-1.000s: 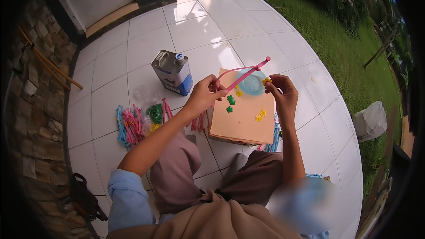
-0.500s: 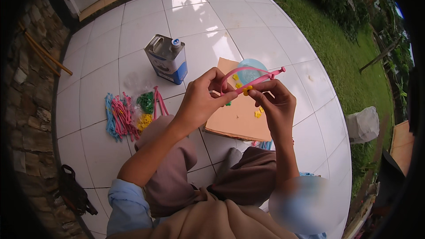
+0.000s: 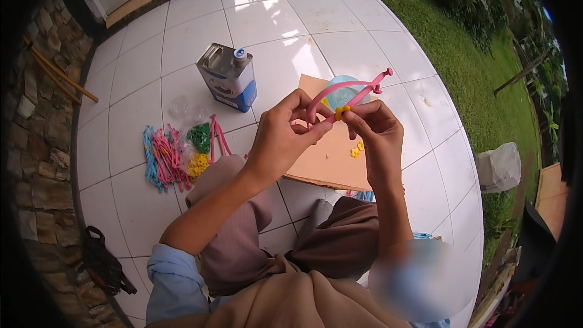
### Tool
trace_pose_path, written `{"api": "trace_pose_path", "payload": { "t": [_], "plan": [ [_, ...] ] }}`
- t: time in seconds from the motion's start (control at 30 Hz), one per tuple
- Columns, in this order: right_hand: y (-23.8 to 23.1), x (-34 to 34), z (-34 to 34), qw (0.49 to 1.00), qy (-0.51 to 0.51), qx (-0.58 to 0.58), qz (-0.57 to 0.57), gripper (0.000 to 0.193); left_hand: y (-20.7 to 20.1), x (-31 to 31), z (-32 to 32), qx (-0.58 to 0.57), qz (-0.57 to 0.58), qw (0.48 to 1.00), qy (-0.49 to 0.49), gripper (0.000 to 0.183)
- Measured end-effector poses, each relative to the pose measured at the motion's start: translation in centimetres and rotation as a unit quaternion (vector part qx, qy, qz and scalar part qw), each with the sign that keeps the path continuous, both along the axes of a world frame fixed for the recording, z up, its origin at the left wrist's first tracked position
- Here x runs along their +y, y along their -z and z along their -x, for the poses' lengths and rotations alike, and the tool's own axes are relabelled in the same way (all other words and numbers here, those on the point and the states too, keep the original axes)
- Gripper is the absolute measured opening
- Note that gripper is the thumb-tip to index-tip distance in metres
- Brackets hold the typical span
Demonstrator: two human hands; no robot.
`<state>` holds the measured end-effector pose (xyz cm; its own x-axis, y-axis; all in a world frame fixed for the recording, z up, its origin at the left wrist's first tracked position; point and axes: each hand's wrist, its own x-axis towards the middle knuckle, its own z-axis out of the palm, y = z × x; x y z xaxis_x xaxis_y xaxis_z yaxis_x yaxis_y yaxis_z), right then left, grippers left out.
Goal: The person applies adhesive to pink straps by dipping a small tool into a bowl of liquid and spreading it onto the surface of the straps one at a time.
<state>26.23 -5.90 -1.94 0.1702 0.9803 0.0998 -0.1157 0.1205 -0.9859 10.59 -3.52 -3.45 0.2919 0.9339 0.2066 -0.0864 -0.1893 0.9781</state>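
Observation:
A pink flip-flop strap [image 3: 365, 92] is held up above a cardboard sheet [image 3: 322, 158], its knobbed ends pointing to the far right. My left hand [image 3: 276, 136] is closed on the strap's near bend, thumb and fingers pinching it. A small yellow flower-shaped piece [image 3: 343, 113] sits against the strap, pinched by the thumb and fingers of my right hand [image 3: 379, 136]. Whether it is fixed to the strap I cannot tell. More yellow flower pieces [image 3: 357, 150] lie on the cardboard beside my right hand. A light blue bowl [image 3: 341, 92] stands behind the strap, partly hidden.
A blue and white metal can [image 3: 228, 79] stands on the tiles, far left of the cardboard. Left of my knee lie bundled pink and blue straps [image 3: 167, 158], with green pieces [image 3: 199, 136] and yellow pieces [image 3: 197, 165] in clear bags. A stone wall [image 3: 42, 164] borders the left.
The strap has tilted more steeply, its knobbed ends rising. The yellow flower piece has moved slightly up and right with my right fingers, and my left hand has shifted a little.

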Motion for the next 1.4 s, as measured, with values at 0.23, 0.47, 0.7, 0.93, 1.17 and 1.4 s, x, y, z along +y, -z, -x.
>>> {"api": "trace_pose_path", "payload": {
  "t": [0.23,0.47,0.7,0.93,1.17,1.4],
  "plan": [
    [0.3,0.0,0.0,1.0,-0.003,-0.023,-0.012,0.012,0.0,0.0,-0.1,-0.006,-0.009,1.0,0.001,0.017],
    [0.7,-0.1,0.0,0.999,0.007,-0.048,0.004,0.012,-0.6,0.2,0.5,0.031,0.014,0.999,0.042,0.02],
    [1.6,0.5,0.7,0.999,-0.028,0.035,-0.007,0.051,1.1,1.2,1.1,-0.011,0.015,0.997,0.081,0.028],
    [2.6,1.1,1.8,0.998,-0.016,0.024,-0.049,0.046,0.8,1.2,1.1,0.013,0.027,0.999,0.044,0.031],
    [4.3,2.0,2.9,0.997,0.026,-0.018,-0.075,0.033,1.3,1.3,1.4,0.063,0.011,0.998,0.018,0.033],
    [3.2,2.0,4.4,0.996,0.051,-0.056,-0.052,0.024,1.6,1.7,2.7,0.04,0.012,0.999,0.009,0.03]
  ]
}}
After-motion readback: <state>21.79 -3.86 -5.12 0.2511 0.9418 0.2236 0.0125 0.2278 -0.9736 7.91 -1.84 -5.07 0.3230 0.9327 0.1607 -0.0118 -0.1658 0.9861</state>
